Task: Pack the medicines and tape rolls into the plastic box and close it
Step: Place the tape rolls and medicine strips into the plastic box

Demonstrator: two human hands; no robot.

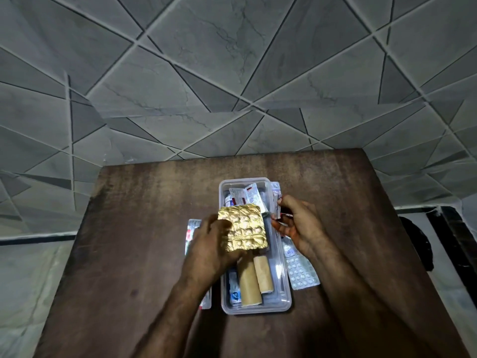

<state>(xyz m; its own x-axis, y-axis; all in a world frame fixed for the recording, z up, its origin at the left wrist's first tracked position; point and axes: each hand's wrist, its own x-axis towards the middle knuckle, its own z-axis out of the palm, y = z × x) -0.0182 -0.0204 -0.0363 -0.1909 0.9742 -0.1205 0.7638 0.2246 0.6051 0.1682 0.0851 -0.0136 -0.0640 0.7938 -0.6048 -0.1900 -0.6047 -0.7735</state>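
Observation:
A clear plastic box (pixel 255 307) lies open in the middle of the wooden table. Inside it are two tan tape rolls (pixel 254 281) near the front and several medicine packets (pixel 242 196) at the far end. My left hand (pixel 209 250) grips a gold foil blister pack (pixel 244 227) over the middle of the box. My right hand (pixel 300 224) is at the box's right rim, fingers pinched on a small red-and-white medicine strip (pixel 280 211). A white blister sheet (pixel 302 272) lies on the table right of the box.
More medicine strips (pixel 192 232) lie on the table (pixel 129 241) left of the box, partly under my left arm. A grey tiled wall stands behind the table. The floor and a dark object show at the right edge.

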